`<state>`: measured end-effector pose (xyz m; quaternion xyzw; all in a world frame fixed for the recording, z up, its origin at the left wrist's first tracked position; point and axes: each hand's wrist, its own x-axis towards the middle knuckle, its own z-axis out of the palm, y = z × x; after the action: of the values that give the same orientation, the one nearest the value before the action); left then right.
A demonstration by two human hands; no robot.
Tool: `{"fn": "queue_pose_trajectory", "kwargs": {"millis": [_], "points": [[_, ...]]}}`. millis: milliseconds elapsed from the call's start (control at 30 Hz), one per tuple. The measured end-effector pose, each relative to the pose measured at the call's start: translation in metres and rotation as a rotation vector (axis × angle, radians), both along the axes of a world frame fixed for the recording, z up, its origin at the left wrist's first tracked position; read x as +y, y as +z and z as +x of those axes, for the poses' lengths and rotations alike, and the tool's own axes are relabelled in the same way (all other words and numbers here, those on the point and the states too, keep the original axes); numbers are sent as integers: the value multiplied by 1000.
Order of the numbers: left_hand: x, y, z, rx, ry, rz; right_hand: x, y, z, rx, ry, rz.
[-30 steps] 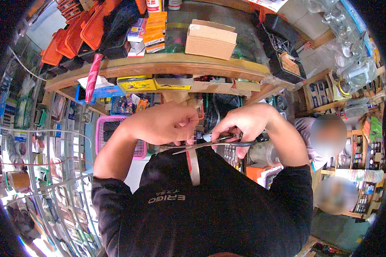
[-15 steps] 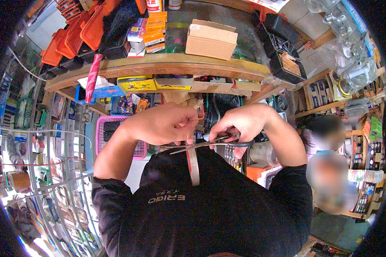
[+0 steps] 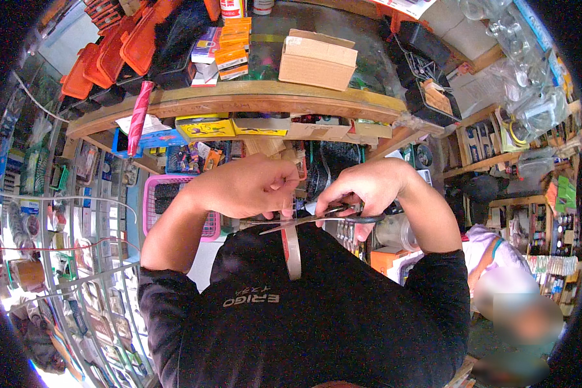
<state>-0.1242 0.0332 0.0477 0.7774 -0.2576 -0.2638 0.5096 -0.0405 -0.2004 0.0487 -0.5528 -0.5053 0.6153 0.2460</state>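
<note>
My left hand is closed, its fingertips pinching the upper end of a clear tape strip. Below it hangs a tape roll, narrow and pale with a reddish inner side, in front of my black shirt. My right hand is closed round the dark handles of a pair of scissors. Their metal blades point left and cross the strip just above the roll, close under my left fingertips. Whether the blades are fully together is hard to make out.
Ahead is a wooden-edged glass counter bearing a cardboard box and orange-and-white small boxes. A pink basket stands left, beside stocked racks. At right, another person is near shelves.
The other person at the right has moved lower in the view and leans over. My hands, the scissors and the tape roll have hardly moved.
</note>
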Motion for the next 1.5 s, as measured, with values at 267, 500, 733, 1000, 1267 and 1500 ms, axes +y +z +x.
{"fn": "queue_pose_trajectory", "kwargs": {"millis": [267, 500, 733, 1000, 1267, 1500], "points": [[0, -2, 1, -41, -17, -35, -2, -2, -1, -10, -45, 18], [-3, 0, 4, -114, -40, 6, -10, -18, -3, 4, -152, 81], [-2, -6, 2, 133, 53, -89, -8, -7, -7, 4, -174, -68], [1, -16, 7, 207, 14, -123, -12, -2, -12, -88, -170, -135], [4, -24, 8, 180, -33, -179, -12, 10, -20, -101, -108, -151], [5, -29, 7, 182, -40, -157, -14, 5, -25, -75, -62, -101]]}}
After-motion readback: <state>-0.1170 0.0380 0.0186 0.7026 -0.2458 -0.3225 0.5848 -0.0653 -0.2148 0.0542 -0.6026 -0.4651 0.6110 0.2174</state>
